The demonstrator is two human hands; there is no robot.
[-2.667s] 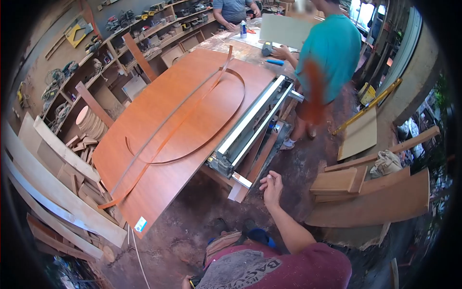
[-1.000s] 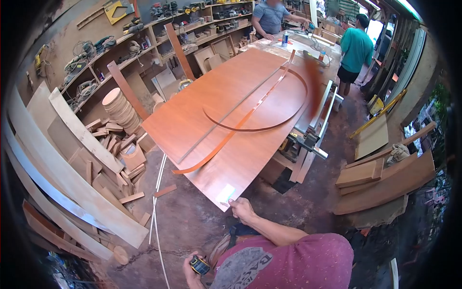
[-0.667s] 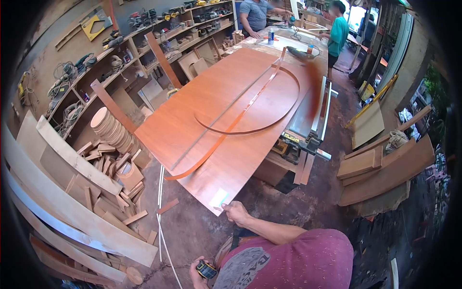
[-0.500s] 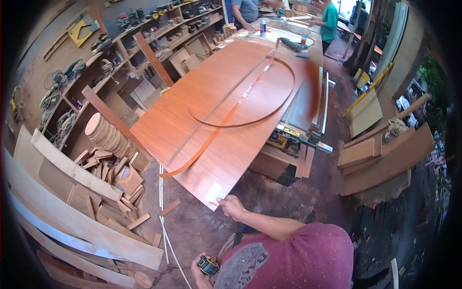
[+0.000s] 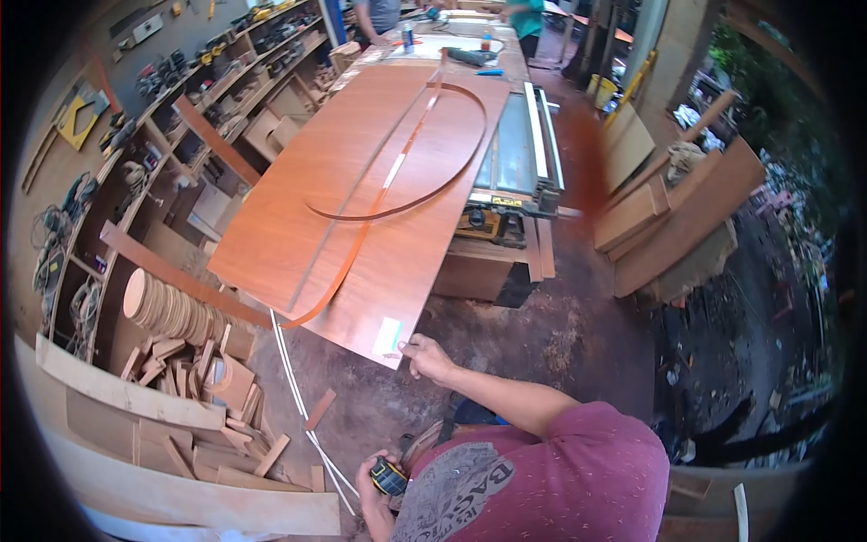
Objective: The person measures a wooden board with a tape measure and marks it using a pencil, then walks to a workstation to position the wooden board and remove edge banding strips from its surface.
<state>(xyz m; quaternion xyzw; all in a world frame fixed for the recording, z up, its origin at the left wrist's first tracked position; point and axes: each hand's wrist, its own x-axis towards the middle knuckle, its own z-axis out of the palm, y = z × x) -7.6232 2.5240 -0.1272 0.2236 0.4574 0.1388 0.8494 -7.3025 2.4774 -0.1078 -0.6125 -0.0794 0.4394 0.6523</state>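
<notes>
My right hand (image 5: 426,358) grips the near corner of a large reddish-brown wood panel (image 5: 271,226), next to a white label (image 5: 387,336) stuck there. The panel lies across the bench, its near end overhanging. On top of it rests a long thin strip of edge banding (image 5: 361,239), curling into a wide loop at the far end. Low by my waist, my left hand (image 5: 368,483) is closed around a yellow and black tape measure (image 5: 389,477). The fingers behind it are partly hidden.
Wood offcuts (image 5: 181,366) and a stack of round discs (image 5: 163,303) lie at the left, below tool shelves (image 5: 135,181). A table saw (image 5: 510,154) stands right of the panel. Boards (image 5: 686,217) lean at the right. Two people work at the far end.
The view has turned, so the panel and bench appear further left and higher. My right hand stays at the panel corner, and my left hand still holds the tape measure.
</notes>
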